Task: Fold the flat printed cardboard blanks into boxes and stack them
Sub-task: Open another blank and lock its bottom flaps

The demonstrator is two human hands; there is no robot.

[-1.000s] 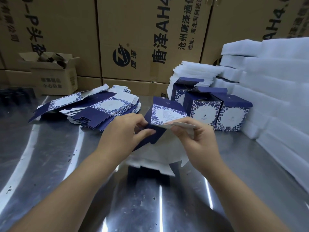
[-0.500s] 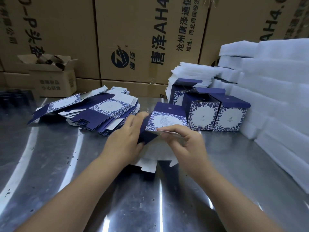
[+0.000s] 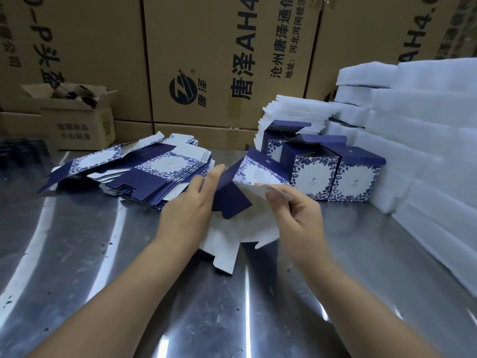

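A half-folded blue and white printed blank (image 3: 233, 200) stands between my hands over the steel table (image 3: 77, 254), its white inner flaps hanging toward me. My left hand (image 3: 191, 210) presses its straight fingers against the dark blue side panel. My right hand (image 3: 294, 215) pinches a white flap at the blank's right edge between thumb and fingers. A pile of flat blanks (image 3: 144, 174) lies at the left. Three folded boxes (image 3: 317, 171) stand in a group behind my right hand.
Stacks of white foam sheets (image 3: 413, 151) fill the right side and rear right. Large brown cartons (image 3: 219, 60) form a wall behind the table. A small open carton (image 3: 77, 120) sits at the back left.
The blank has opened up: my left hand went from gripping its edge to pressing flat on the blue panel, and my right hand lifted the white flap outward.
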